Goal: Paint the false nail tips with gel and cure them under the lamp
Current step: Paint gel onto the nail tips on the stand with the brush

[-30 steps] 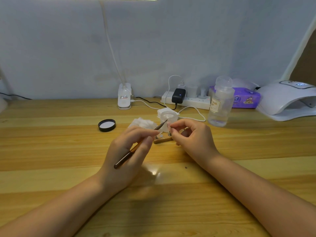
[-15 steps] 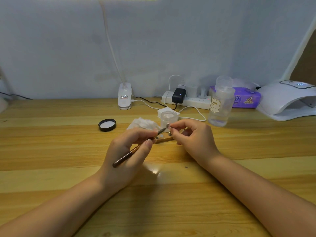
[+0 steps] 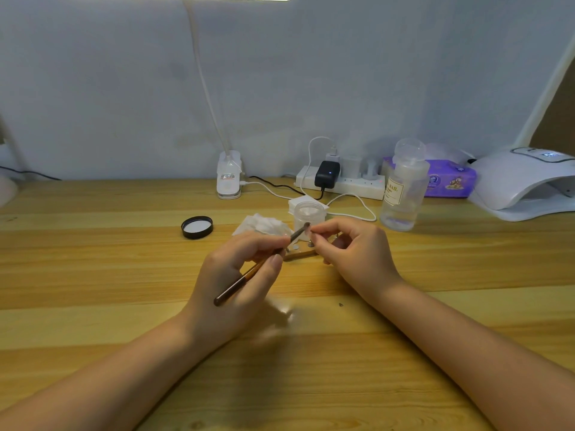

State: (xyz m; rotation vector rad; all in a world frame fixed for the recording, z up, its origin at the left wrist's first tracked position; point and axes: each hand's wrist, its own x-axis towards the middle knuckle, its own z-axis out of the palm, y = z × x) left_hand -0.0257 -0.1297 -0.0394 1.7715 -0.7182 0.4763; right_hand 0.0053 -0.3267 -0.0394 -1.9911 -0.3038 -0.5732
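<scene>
Over wooden desk [image 3: 93, 259], left hand [image 3: 239, 275] pinches brush [image 3: 258, 267] angled up-right toward right hand's [image 3: 351, 253] pinched tip.

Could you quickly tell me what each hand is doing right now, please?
Left hand: grips the brush.
Right hand: pinches a false nail tip.

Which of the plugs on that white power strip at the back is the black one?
The adapter toward the left of the power strip, showing a small blue light. The other plugs beside it are white.

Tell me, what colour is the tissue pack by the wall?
Purple; the tissue pack shows in the head view.
</scene>
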